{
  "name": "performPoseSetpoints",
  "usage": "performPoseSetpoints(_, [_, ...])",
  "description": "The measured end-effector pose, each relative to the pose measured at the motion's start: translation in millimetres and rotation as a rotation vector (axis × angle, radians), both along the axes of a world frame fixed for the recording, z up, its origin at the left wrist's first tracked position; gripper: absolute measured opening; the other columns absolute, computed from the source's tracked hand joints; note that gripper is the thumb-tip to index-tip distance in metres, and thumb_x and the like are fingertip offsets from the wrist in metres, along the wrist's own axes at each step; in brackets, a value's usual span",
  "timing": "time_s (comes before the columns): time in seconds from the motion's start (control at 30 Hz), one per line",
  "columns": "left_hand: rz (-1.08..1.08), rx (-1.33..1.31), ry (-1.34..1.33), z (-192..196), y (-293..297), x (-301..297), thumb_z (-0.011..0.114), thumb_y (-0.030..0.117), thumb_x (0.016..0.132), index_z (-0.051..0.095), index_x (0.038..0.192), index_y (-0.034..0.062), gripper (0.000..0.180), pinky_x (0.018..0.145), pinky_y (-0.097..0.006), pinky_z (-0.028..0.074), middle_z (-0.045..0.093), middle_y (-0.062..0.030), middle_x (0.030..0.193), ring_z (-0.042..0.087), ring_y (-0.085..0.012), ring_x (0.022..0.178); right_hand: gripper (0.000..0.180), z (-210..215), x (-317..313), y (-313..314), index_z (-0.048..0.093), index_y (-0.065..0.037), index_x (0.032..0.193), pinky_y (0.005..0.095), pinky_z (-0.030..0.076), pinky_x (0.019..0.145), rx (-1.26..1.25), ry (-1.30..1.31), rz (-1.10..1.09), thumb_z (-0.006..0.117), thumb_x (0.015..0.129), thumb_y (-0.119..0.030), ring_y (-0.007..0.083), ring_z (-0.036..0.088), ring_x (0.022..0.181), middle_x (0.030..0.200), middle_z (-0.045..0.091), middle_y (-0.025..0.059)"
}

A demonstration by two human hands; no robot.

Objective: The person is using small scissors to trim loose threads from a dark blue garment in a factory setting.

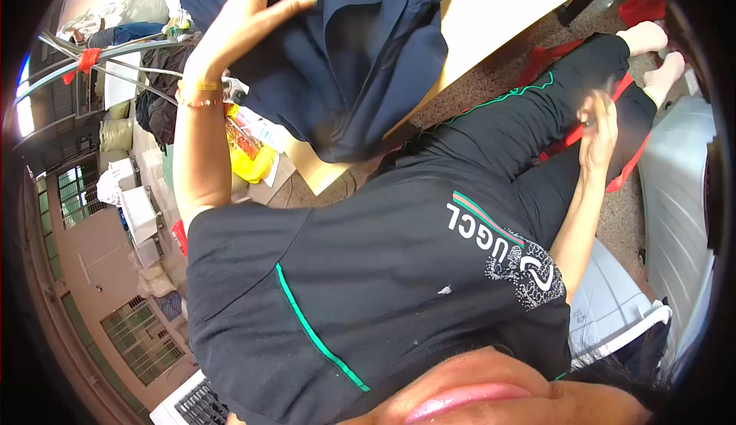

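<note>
Dark navy cloth (360,65), folded and draped, covers the left part of a pale table and hangs over its edge. My left hand (268,7) rests on the cloth, thumb and forefinger stretched out and apart; the other fingers are hidden. A bracelet circles that wrist. My right hand (599,130) is raised above my thigh, away from the cloth. Its fingers are half bent and apart, blurred at the tips, and I make out nothing in them.
The pale table (521,0) reaches toward the upper right. Beside its left end lie a yellow bag (249,163) and bent metal tubing (100,53). A grey plastic panel (678,187) stands at my right. White bins (138,214) and heaped fabric sit farther left.
</note>
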State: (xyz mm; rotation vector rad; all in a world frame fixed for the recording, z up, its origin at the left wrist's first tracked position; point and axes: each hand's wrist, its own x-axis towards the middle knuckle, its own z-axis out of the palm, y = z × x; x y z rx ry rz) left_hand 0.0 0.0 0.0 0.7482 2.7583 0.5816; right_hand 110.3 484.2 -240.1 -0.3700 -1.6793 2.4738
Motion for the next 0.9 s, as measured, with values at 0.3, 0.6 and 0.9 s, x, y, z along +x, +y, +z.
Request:
performPoseSetpoints(0.3, [0.016,-0.028,0.351,-14.3,-16.8,-29.3,0.064,0.004,0.087,0.058,0.128,0.0159,0.043,0.097,-0.033,0.044,0.053,-0.0078,0.125,0.058,-0.0214,0.105,0.076,123.2,-102.6,-217.4,0.056,0.005,0.128,0.0231,0.048,0.071,0.538,0.301,0.461,0.084,0.072,-0.038,0.0104,0.058,0.075,0.087,0.064,0.0084])
performPoseSetpoints(0.6, [-0.416,-0.085,0.360,-6.5,-35.0,-60.5,0.058,0.001,0.076,0.059,0.104,0.0048,0.028,0.114,-0.044,0.027,0.060,-0.0069,0.127,0.046,-0.0294,0.130,0.027,132.5,-97.8,-235.5,0.059,-0.007,0.077,0.0209,0.034,0.057,0.370,0.213,0.384,0.081,0.078,-0.021,0.0026,0.042,0.063,0.070,0.048,-0.0065])
performPoseSetpoints(0.9, [-0.347,-0.026,-0.058,39.5,-46.7,-37.0,0.058,0.010,0.068,0.056,0.090,-0.0015,0.025,0.115,-0.045,0.026,0.061,-0.0093,0.090,0.060,-0.0260,0.097,0.016,159.5,-75.4,-128.6,0.063,0.001,0.099,0.0161,0.041,0.047,-0.083,0.543,0.210,0.066,0.084,0.000,0.0019,0.045,0.047,0.083,0.068,0.0078])
